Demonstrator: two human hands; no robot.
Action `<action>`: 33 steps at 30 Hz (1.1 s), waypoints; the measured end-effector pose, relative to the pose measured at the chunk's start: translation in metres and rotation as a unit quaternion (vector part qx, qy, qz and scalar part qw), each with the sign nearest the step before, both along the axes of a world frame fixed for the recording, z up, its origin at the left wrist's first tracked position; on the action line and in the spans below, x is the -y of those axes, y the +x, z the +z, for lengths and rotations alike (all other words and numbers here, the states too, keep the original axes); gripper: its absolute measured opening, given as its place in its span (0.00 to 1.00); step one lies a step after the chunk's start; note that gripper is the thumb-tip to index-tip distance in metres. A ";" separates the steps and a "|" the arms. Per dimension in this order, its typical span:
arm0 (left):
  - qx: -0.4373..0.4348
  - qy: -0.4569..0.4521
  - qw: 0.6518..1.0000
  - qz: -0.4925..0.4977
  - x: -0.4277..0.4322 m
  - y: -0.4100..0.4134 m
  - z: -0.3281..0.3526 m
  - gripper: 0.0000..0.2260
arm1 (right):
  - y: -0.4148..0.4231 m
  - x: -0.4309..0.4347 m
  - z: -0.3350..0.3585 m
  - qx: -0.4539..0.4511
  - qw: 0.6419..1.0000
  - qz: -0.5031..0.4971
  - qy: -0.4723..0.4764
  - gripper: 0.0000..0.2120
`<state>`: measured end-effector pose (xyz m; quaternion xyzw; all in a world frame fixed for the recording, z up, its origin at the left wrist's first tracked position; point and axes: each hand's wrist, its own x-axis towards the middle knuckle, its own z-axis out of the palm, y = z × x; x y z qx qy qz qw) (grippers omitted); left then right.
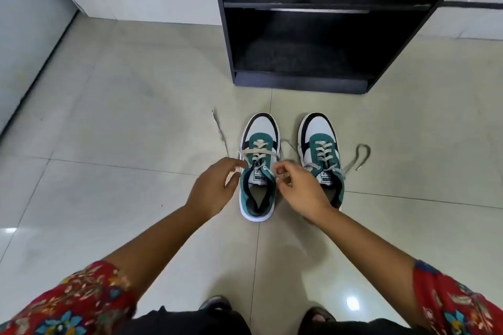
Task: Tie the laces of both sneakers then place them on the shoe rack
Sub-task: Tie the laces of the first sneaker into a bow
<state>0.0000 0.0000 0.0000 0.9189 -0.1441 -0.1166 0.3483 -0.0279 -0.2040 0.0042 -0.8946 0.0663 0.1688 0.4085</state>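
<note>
Two green, white and black sneakers stand side by side on the floor, toes pointing away from me. The left sneaker [260,166] has grey laces crossed loosely over its tongue; one lace end trails out on the floor to the left. My left hand [215,187] pinches the lace at that shoe's left side. My right hand [296,190] pinches the other lace end at its right side. The right sneaker [322,155] stands untied, its lace [359,156] looping out on the tiles to the right. The black shoe rack [313,35] stands just beyond the sneakers with bare shelves.
Pale glossy floor tiles [122,144] spread all around. A wall with a black stripe runs behind the rack, and a grey panel rises at the far left. My dark-clad knees and shoes show at the bottom edge.
</note>
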 end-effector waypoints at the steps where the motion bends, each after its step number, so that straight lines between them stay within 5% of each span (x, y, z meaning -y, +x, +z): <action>1: 0.024 0.012 0.999 -0.018 0.001 0.001 -0.004 0.12 | 0.002 -0.001 -0.001 0.001 1.000 0.010 -0.026 0.16; 4: 0.048 0.034 0.997 -0.046 0.008 0.003 -0.010 0.15 | 0.005 -0.003 -0.006 -0.001 0.994 0.049 -0.096 0.18; 10: 0.096 0.077 0.992 -0.032 0.014 0.007 -0.021 0.15 | 0.008 -0.001 -0.009 0.004 0.994 0.055 -0.092 0.06; 15: 0.098 0.126 0.987 -0.036 0.011 0.014 -0.027 0.12 | 0.021 0.006 0.016 -0.011 1.000 0.023 0.000 0.08; 18: 0.116 0.166 0.978 -0.048 0.012 0.017 -0.024 0.10 | 0.037 0.017 0.050 0.074 0.996 -0.019 0.043 0.05; 24: 0.099 0.195 0.975 -0.043 0.010 0.021 -0.029 0.13 | 0.054 0.031 0.073 0.204 0.945 0.048 -0.250 0.08; 26: 0.098 0.232 0.967 -0.037 0.008 0.020 -0.032 0.13 | 0.049 0.033 0.072 0.140 0.952 0.061 -0.264 0.10; 29: 0.094 0.270 0.958 -0.027 0.007 0.022 -0.033 0.15 | 0.036 0.024 0.071 -0.107 0.966 0.137 -0.189 0.13; 33: 0.121 0.332 0.935 -0.023 0.003 0.027 -0.030 0.24 | 0.030 0.014 0.051 -0.099 0.928 0.210 -0.290 0.16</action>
